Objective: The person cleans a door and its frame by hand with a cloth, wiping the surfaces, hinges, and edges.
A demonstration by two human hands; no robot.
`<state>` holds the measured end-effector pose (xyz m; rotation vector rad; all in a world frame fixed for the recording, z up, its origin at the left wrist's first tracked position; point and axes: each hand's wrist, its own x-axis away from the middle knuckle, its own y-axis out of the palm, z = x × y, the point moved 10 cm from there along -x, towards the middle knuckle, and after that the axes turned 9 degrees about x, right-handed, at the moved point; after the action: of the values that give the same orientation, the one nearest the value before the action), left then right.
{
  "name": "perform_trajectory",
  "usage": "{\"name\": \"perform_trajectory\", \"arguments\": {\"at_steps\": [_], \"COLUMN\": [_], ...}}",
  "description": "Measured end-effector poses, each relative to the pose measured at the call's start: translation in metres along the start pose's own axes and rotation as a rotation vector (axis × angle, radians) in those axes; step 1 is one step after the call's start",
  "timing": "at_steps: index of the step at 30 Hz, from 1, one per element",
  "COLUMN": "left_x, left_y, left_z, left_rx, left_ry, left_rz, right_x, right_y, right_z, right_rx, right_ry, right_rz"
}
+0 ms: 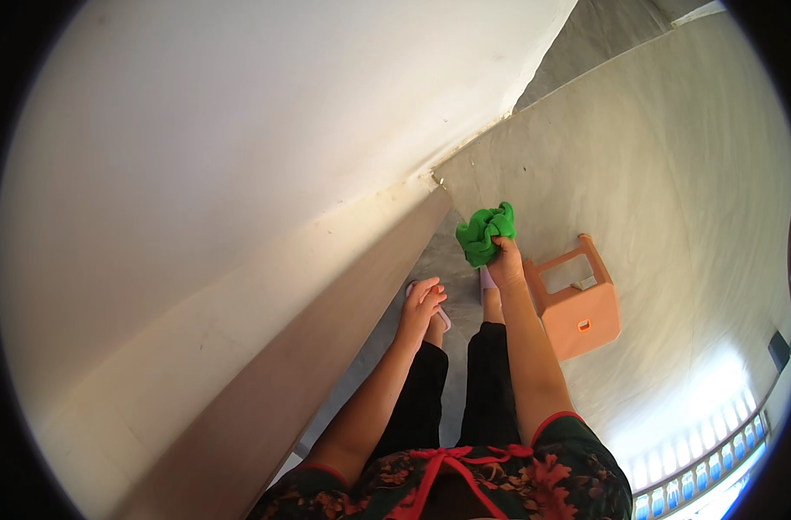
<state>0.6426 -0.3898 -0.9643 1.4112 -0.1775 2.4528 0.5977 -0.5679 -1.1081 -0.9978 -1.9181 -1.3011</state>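
Note:
My right hand (506, 263) is closed on a bunched green cloth (483, 235), held out in front of me above the floor; part of the palm side is hidden. Lower and to the left, my left hand (423, 302) hangs over one foot, its fingers apart and partly bent. A small orange-red patch shows by its fingers; I cannot tell what it is. Just right of my right forearm lies an orange plastic stool (581, 322) on its side, with a small pale object (584, 283) seen at its frame opening.
A white wall (239, 162) with a brown-grey skirting (343, 312) runs along my left to a corner ahead. Grey, glossy floor (655, 195) extends to the right. A balustrade (701, 478) stands at the lower right, and a dark object (779, 352) is near the right edge.

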Motion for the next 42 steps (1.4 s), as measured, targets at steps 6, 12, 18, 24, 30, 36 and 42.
{"name": "perform_trajectory", "arguments": {"at_steps": [6,12,18,24,30,36,42], "left_x": [-0.038,-0.065,-0.044,-0.043,-0.049,-0.023,0.019], "left_y": [0.038,0.031,0.041,0.027,-0.003,-0.021,0.005], "left_z": [0.004,0.000,0.028,-0.011,-0.049,-0.056,-0.044], "left_rx": [0.478,0.379,0.164,0.099,0.090,0.049,0.023], "left_ry": [-0.088,0.153,0.137,0.069,-0.044,-0.121,-0.148], "left_rz": [0.033,-0.014,0.053,-0.139,-0.183,-0.112,-0.249], "right_x": [0.050,0.102,0.012,-0.119,-0.182,-0.082,0.059], "right_y": [0.030,0.095,0.066,0.058,0.065,0.117,0.212], "right_z": [0.012,-0.026,-0.008,0.000,0.053,0.030,-0.019], "right_rx": [0.044,0.572,0.551,0.832,0.994,0.801,0.647], "right_ry": [0.071,0.055,-0.013,-0.239,-0.066,-0.159,-0.337], "right_rz": [-0.309,-0.474,-0.271,-0.073,-0.222,-0.301,-0.546]}}
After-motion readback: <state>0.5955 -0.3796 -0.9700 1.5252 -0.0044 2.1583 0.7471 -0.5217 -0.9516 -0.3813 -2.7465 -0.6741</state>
